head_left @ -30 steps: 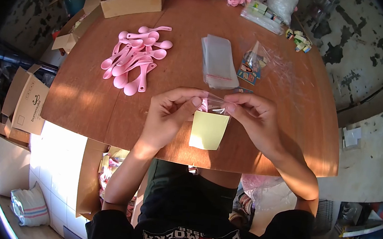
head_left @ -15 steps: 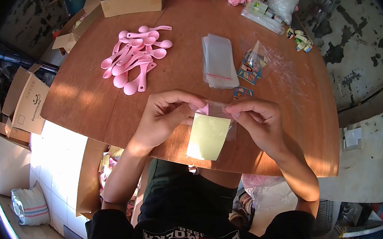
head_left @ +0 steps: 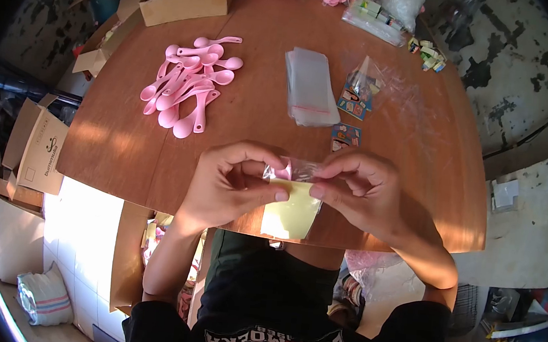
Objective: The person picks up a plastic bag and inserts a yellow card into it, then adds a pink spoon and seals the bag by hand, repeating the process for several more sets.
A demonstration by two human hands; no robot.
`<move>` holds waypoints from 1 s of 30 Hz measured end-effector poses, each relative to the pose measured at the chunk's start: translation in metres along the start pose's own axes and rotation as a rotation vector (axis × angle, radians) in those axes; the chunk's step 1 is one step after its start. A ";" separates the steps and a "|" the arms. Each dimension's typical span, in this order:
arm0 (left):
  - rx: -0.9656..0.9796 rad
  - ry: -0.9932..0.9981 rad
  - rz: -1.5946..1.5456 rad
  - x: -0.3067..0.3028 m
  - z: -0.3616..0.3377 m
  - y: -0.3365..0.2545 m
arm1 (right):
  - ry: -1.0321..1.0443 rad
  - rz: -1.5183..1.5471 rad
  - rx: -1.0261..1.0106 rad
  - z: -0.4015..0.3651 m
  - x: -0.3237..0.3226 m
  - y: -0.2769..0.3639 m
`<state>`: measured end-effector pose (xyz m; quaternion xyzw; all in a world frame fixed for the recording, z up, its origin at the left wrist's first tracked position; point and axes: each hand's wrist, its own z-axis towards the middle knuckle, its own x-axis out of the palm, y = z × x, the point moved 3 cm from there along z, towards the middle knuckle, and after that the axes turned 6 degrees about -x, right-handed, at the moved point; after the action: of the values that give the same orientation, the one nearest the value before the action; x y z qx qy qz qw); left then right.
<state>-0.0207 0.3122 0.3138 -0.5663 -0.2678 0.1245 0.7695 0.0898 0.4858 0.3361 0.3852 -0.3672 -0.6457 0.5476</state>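
Note:
Between both hands, at the table's near edge, is a clear plastic bag [head_left: 303,170] with a pale yellow card [head_left: 289,216] in it. A pink piece [head_left: 282,171] shows through the film near the bag's top left; most of it is hidden. My left hand [head_left: 236,184] pinches the bag's left side, thumb on the card's upper part. On the other side my right hand [head_left: 361,191] grips the top right corner, thumb also at the card's upper edge. Further off lie a heap of pink spoons [head_left: 190,80] and a stack of clear bags [head_left: 312,87].
Small blue printed cards [head_left: 346,137] lie right of the bag stack, near crumpled clear film [head_left: 403,94]. An open cardboard box [head_left: 187,8] stands at the table's back left. Packs in plastic [head_left: 374,24] sit at the back right. Another carton [head_left: 42,149] is on the left.
Both hands and the bag have come slightly nearer my body. The thumbs have moved down onto the yellow card, and the bag's top edge now looks folded toward me.

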 end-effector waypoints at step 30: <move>-0.694 -0.095 1.043 -0.154 -0.236 0.200 | -0.061 -1.233 -0.002 0.141 -0.140 -0.077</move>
<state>0.0049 0.1112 0.0333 -0.8331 -0.0150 0.4145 0.3659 -0.0556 0.6420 0.3415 0.5073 -0.0918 -0.8546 0.0628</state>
